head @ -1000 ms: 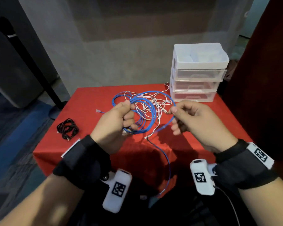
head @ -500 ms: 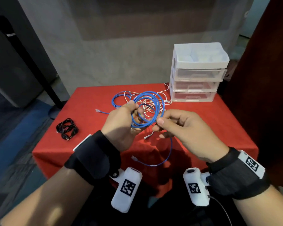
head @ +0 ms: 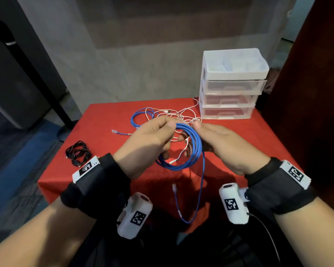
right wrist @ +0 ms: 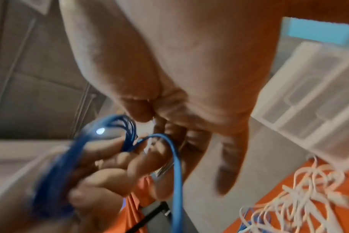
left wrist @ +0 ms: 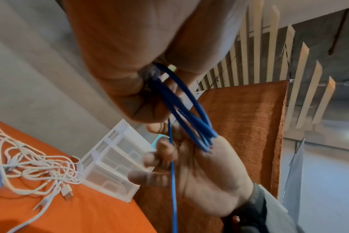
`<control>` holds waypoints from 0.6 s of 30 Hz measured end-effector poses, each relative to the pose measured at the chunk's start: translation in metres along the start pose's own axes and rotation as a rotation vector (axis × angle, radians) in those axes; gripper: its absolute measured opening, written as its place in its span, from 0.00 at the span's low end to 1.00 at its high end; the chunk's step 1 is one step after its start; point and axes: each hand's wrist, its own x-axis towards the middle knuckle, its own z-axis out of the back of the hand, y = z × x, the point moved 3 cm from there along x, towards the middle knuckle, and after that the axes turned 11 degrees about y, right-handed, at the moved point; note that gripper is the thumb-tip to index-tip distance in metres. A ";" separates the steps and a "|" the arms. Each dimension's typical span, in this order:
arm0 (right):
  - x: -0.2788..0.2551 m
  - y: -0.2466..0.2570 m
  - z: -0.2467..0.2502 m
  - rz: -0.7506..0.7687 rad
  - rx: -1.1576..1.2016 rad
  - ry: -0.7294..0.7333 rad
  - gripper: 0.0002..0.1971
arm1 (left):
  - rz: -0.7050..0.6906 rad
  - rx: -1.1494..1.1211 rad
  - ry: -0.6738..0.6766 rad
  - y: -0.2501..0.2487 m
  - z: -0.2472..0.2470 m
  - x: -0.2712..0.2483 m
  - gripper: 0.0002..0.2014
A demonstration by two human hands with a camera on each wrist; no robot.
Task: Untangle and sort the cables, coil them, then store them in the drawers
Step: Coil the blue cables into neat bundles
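Note:
Over the red table my left hand grips the top of a coiled blue cable, thumb and fingers pinching the loops. My right hand lies against the coil's right side with fairly straight fingers. Its thumb rests on top, and the free strand runs across the fingers. The blue tail hangs past the table's front edge and curls up to its plug. A white cable tangle and another blue cable lie behind the hands.
A white three-drawer unit stands at the back right corner, its drawers shut. A coiled black cable lies near the table's left edge. A dark red panel stands to the right of the table.
The hands came together and rose toward me. Another loop joined the coil in my left hand, the hanging tail got shorter, and my right hand went from pinching the strand to lying flatter on the coil.

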 end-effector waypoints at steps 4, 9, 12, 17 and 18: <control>-0.006 0.001 -0.006 0.059 -0.012 0.111 0.23 | -0.006 0.198 -0.058 0.002 0.009 -0.001 0.14; -0.002 0.001 0.000 0.142 -0.214 0.014 0.05 | 0.048 0.125 0.055 0.008 0.009 0.000 0.14; -0.003 0.002 0.002 0.132 -0.202 -0.004 0.06 | 0.051 0.216 0.078 0.011 0.011 0.000 0.16; -0.003 -0.003 0.006 0.074 -0.199 -0.016 0.07 | -0.033 0.405 -0.104 0.011 0.028 0.003 0.16; -0.003 -0.006 0.010 0.063 -0.200 -0.014 0.06 | -0.064 0.393 -0.165 0.011 0.036 0.003 0.16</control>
